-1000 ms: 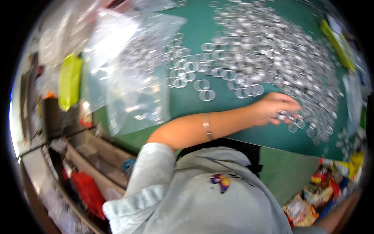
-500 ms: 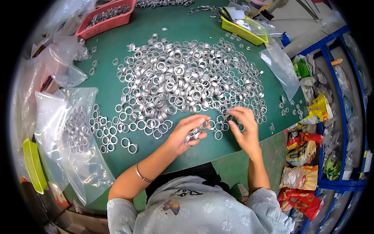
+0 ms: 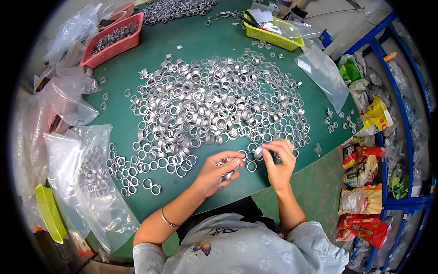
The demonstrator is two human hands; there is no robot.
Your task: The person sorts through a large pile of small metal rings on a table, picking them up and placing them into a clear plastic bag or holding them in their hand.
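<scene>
A wide heap of silvery metal rings (image 3: 214, 105) covers the middle of the green table. My left hand (image 3: 218, 172) is closed round several of these rings at the heap's near edge, some showing between the fingers. To its right, my right hand (image 3: 280, 162) pinches a single metal ring (image 3: 258, 152) between thumb and fingers, just above the rings lying near the table's front. A small gap separates the two hands. Loose rings (image 3: 125, 171) lie flat to the left of my left hand.
A clear plastic bag (image 3: 98, 201) with rings inside lies at the left, beside a lime-green tray (image 3: 51, 214). Farther back stand a red basket (image 3: 130, 41) of metal parts and a yellow-green basket (image 3: 273, 40). A blue shelf frame (image 3: 399, 91) holds packages at the right.
My right hand has drawn back slightly from the heap and now shows a ring in its pinch. My left hand stays closed on its rings. The whole view has shifted a little.
</scene>
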